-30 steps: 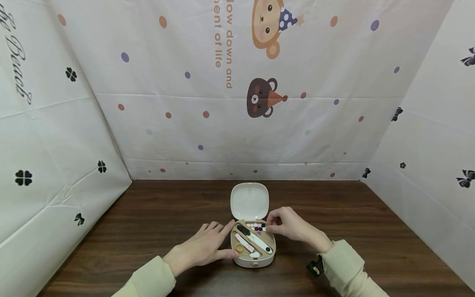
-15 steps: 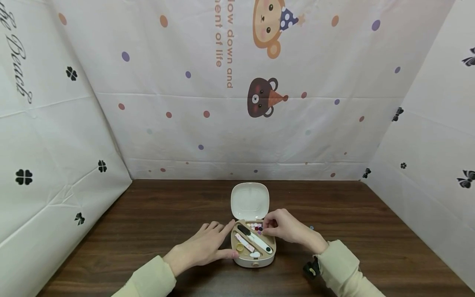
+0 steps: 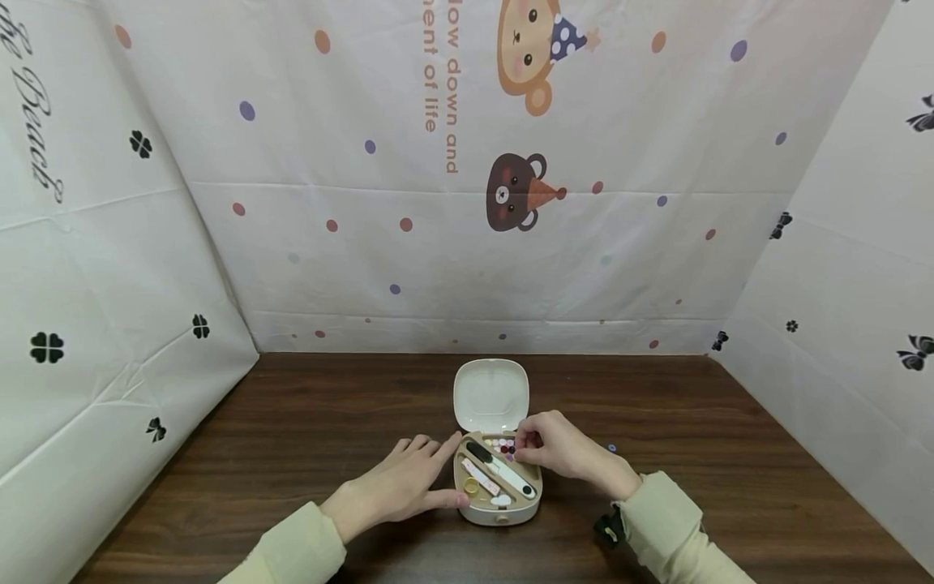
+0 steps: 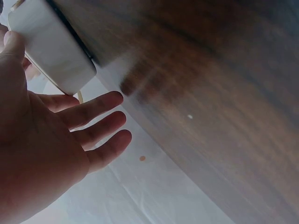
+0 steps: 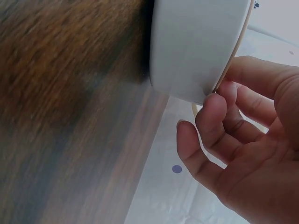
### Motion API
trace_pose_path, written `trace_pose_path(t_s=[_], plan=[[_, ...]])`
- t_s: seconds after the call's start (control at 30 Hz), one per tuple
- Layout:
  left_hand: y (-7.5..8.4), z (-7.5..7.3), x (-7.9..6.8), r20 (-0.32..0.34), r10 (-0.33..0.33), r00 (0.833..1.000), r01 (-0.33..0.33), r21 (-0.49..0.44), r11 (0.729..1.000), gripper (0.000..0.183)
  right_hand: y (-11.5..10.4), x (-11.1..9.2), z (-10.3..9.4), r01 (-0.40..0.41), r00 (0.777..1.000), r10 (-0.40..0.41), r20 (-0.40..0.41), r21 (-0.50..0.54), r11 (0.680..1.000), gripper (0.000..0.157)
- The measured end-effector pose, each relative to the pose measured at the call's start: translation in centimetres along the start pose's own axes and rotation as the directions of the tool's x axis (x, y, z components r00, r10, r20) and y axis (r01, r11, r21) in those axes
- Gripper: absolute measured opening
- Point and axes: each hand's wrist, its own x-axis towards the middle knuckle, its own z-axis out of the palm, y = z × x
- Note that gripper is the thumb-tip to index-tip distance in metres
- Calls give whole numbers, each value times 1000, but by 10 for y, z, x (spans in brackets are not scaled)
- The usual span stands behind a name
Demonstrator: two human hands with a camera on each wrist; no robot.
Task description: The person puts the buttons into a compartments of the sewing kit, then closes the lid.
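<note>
A sewing kit box [image 3: 503,517] stands on the table with its white lid [image 3: 491,396] raised. In its beige tray lie a white-handled tool with a dark end [image 3: 499,469], a pink-and-white strip [image 3: 481,477], a gold ring-like piece [image 3: 471,486], and several small coloured buttons [image 3: 500,445]. My left hand [image 3: 400,485] rests at the box's left side, thumb and index finger touching its edge, the other fingers spread. Over the tray's right rim my right hand [image 3: 558,444] reaches with curled fingers to the buttons. Whether its fingertips pinch a button is hidden.
A small blue button [image 3: 612,448] lies on the dark wooden table [image 3: 350,405], right of my right hand. White printed cloth [image 3: 314,268] encloses the table's back and both sides. A black band [image 3: 609,529] hangs near my right cuff.
My right hand has moved slightly left, farther over the buttons, and then barely shifted. The blue button on the table has come into sight behind the forearm. The left hand stays put.
</note>
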Motion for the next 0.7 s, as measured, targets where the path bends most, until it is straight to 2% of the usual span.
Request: trace_pose_path(t_s=[0.27,0.43,0.7], plan=[[0,-1,0,-5,7,1000,-7,4,1000,96,4,-2,0,50,998,-51,-43,-19,999,14],[0,-1,0,-1,6,1000,-6,2,1000,96,6,-3,-3,-20,998,19,-56,-17,1000,14],[0,0,0,2,1,1000,-1,3,1000,97,12,-9,-6,-31,996,29,-81,-24,999,12]])
